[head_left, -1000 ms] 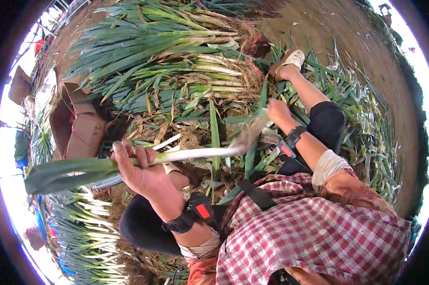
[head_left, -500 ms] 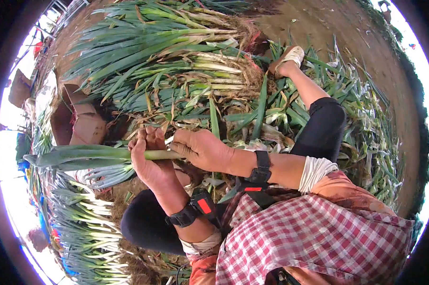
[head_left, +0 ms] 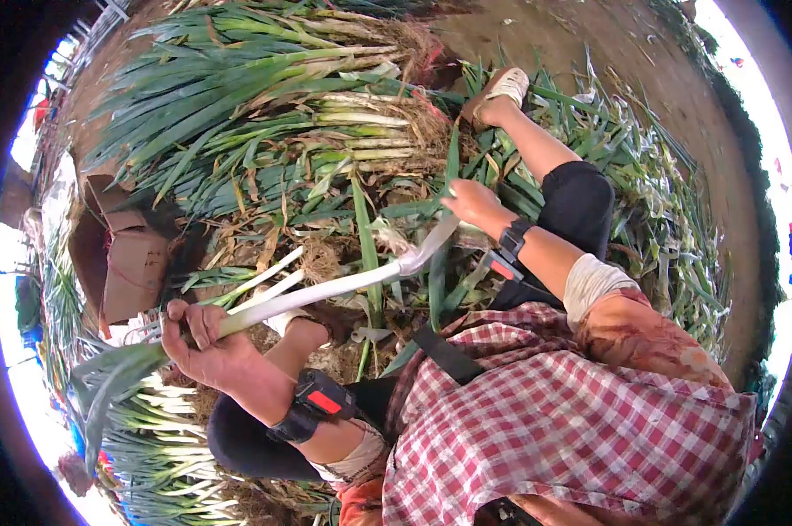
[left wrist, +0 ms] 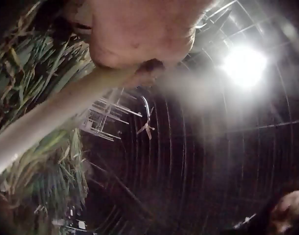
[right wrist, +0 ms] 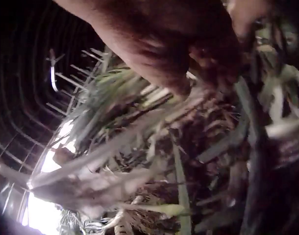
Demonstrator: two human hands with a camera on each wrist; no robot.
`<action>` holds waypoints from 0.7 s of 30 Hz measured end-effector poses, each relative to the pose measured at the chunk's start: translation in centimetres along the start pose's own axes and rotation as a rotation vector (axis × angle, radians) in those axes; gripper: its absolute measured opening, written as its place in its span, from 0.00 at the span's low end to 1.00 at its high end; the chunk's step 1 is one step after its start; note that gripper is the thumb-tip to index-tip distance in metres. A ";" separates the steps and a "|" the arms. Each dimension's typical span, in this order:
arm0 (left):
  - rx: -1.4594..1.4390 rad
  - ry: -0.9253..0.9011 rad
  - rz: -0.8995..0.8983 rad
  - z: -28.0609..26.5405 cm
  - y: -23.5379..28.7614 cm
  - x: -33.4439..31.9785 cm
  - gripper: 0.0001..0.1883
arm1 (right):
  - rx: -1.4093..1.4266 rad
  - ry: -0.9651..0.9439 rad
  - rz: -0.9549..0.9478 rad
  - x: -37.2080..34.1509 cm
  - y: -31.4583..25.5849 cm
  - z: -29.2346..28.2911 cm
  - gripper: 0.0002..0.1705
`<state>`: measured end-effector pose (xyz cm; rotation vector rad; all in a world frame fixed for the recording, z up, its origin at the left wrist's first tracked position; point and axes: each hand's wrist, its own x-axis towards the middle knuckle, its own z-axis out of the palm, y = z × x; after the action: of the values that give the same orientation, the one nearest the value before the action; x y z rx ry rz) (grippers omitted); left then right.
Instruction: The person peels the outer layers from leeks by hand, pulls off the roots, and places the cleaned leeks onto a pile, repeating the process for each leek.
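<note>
In the head view my left hand grips a leek where its white shank turns green. Its leaves droop past the hand to the lower left. At the shank's far end a loose outer skin is stretched off towards my right hand, which pinches its tip. The left wrist view has the left hand curled round the pale shank. In the right wrist view the right hand is at the top, with a blurred pale strip running down to the left.
Unpeeled leeks with roots lie piled ahead. Cleaned leeks are lined up at lower left, by a cardboard box. A few white shanks lie beneath the held leek. Stripped leaves heap along the right, round the person's leg.
Half a second ago my right hand was on the leek beside my left hand; now it has pulled away to the right, drawing the skin out. The left hand has shifted left and down, tilting the leek.
</note>
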<state>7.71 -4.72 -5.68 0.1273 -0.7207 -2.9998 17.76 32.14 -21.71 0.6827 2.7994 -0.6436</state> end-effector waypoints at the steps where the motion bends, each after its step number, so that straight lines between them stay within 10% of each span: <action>1: -0.031 -0.026 -0.058 -0.4 -0.1 0.3 0.06 | 0.080 0.041 -0.104 -0.5 -1.3 -0.8 0.22; 3: -0.065 -0.058 -0.128 -0.2 -0.6 0.9 0.07 | 0.301 0.232 -0.539 -0.7 -5.6 -3.3 0.25; 7: -0.170 0.024 -0.171 -1.4 0.7 2.6 0.06 | 0.826 -0.646 -0.637 -3.4 -10.0 -4.6 0.24; 9: -0.199 0.202 -0.094 -3.0 2.6 4.2 0.06 | 0.607 -0.991 -0.444 -5.3 -10.2 -6.4 0.24; 11: -0.145 0.016 -0.149 -5.2 2.6 4.2 0.07 | 0.698 -0.943 -0.289 -6.7 -9.0 -4.9 0.26; 13: 0.626 0.402 0.309 -2.4 -2.2 1.7 0.09 | 0.544 -0.678 -0.413 -7.7 -8.8 -3.6 0.27; 15: 0.483 0.646 0.007 -4.7 -5.0 1.8 0.13 | 0.496 -0.637 -0.400 -8.8 -11.0 -3.4 0.27; 21: 0.330 0.668 -0.044 -7.6 -4.3 3.1 0.14 | 0.489 -0.562 -0.515 -9.8 -13.4 -3.8 0.23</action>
<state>5.19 -4.50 -14.57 1.0946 -1.0932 -2.5633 19.69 19.30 -10.66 -0.1771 2.2783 -1.3847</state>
